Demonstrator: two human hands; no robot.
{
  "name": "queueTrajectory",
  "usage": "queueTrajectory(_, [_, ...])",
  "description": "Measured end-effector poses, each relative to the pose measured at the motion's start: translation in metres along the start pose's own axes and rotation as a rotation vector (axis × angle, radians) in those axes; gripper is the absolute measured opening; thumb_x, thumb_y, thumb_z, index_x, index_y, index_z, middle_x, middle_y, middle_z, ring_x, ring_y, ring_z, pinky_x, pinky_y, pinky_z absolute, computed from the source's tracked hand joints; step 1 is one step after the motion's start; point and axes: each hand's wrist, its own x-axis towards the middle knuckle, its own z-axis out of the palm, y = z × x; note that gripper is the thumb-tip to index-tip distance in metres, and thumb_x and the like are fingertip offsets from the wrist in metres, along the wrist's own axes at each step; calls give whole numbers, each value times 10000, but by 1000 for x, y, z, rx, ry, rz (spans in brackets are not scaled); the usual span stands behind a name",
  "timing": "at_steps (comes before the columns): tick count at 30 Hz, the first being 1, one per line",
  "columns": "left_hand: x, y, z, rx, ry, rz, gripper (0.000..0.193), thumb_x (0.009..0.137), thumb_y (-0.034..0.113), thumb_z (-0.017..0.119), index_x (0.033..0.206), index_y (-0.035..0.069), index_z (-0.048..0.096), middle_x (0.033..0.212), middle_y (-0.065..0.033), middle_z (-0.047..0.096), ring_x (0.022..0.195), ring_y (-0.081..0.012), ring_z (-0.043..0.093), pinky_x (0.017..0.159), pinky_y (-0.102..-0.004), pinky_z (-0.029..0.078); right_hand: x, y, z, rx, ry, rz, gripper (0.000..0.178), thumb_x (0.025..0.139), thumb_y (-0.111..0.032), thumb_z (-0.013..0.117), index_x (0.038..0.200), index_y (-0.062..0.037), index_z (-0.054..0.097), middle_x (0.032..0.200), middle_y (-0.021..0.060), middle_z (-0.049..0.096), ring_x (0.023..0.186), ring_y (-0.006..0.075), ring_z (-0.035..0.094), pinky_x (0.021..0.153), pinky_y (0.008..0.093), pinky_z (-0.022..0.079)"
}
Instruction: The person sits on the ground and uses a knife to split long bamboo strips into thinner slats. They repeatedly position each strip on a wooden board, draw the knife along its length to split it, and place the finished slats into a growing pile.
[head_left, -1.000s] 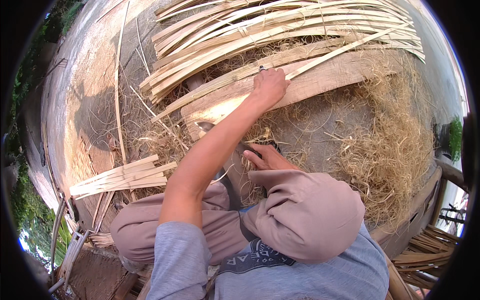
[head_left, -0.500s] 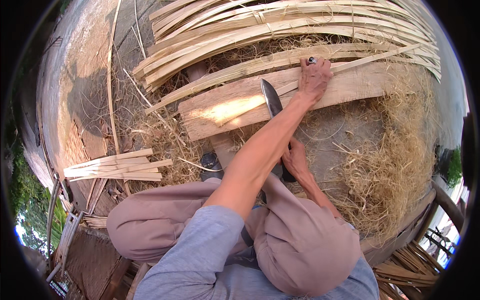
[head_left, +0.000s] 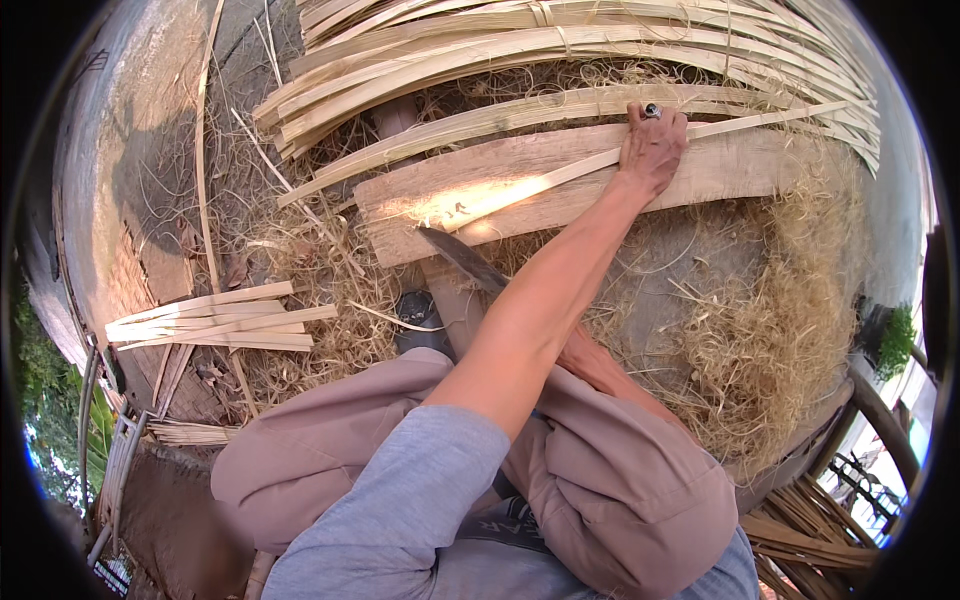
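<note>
A long, flat pale strip, like split bamboo (head_left: 545,183), lies slantwise across a wooden plank (head_left: 735,168). My left hand (head_left: 653,155), with a ring on one finger, is closed over the strip and presses it against the plank. My left forearm crosses in front of my right hand (head_left: 585,358), so most of that hand's fingers and the handle are hidden. From behind the forearm the dark blade of a knife (head_left: 462,257) sticks out, its tip near the strip's lower left end. Small shavings (head_left: 457,210) lie by that end.
Many long strips (head_left: 480,52) are spread beyond the plank. A short bundle of strips (head_left: 215,322) lies at the left. Curly shavings (head_left: 770,340) heap up at the right. My bent legs (head_left: 620,480) are close below the plank.
The knife has swung down and left, from across the strip to the plank's near edge. My left hand has shifted slightly right, and the strip's lower end now shows beyond the blade.
</note>
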Motion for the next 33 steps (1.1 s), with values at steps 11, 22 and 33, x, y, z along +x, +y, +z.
queueTrajectory(11, [1,-9,-5,-16,-52,-29,265,973,283,672,1091,46,648,1027,-141,696,982,-299,664,997,-545,303,-1,0,47,-33,233,64,301,980,-167,647,1175,61,661,1058,211,750,985,320,727,856,417,565])
queueTrajectory(22, [26,-8,-16,-325,-275,-203,215,970,288,677,950,79,725,1068,-172,697,1136,-372,661,1187,-798,134,-4,4,-16,280,-94,582,276,949,-155,658,1126,54,694,892,216,758,846,333,754,768,418,575])
queueTrajectory(33, [32,-5,-18,-107,-305,-48,225,988,174,583,962,34,757,959,-218,735,1053,-433,680,1153,-786,113,-8,-11,-2,85,-52,186,270,991,-172,652,1077,80,696,869,134,758,791,229,745,684,367,578])
